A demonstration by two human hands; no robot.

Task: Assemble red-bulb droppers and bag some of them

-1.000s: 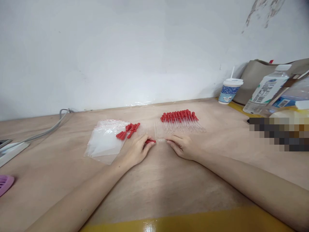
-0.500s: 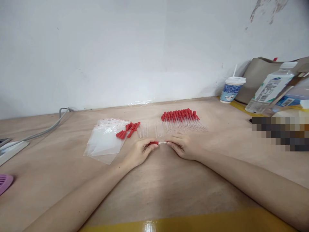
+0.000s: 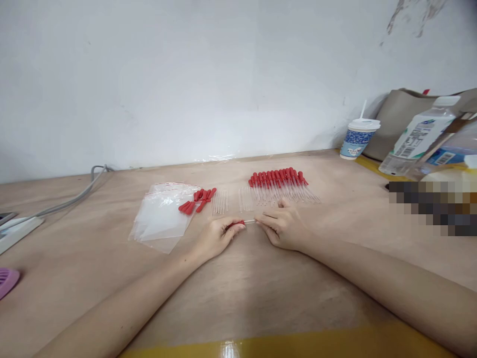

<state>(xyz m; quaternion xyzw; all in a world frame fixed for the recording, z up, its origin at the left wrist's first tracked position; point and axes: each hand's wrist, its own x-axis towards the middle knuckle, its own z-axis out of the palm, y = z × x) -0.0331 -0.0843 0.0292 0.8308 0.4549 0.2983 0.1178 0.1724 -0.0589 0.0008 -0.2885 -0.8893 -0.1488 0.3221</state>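
Note:
Between my hands a glass dropper tube (image 3: 250, 222) lies level, its left end at a red rubber bulb (image 3: 241, 223). My left hand (image 3: 219, 234) is closed around that bulb, with the thumb in front. At the tube's other end, my right hand (image 3: 282, 226) pinches it between thumb and fingers, partly hiding its tip. Just beyond lie loose glass tubes (image 3: 220, 202) in two groups. Left of them, several loose red bulbs (image 3: 193, 201) rest partly on clear plastic zip bags (image 3: 164, 214). A row of droppers with red bulbs (image 3: 278, 177) lies behind my right hand.
At the back right stand a paper cup with a straw (image 3: 358, 139), a plastic bottle (image 3: 419, 134) and a grey bag (image 3: 391, 112). A grey cable (image 3: 80, 193) runs along the left. A purple object (image 3: 7, 281) sits at the left edge. The wall (image 3: 223, 99) bounds the table behind.
My right hand's fingers have shifted slightly and spread along the tube, one finger now raised at the back. The left hand stays almost in place on the bulb.

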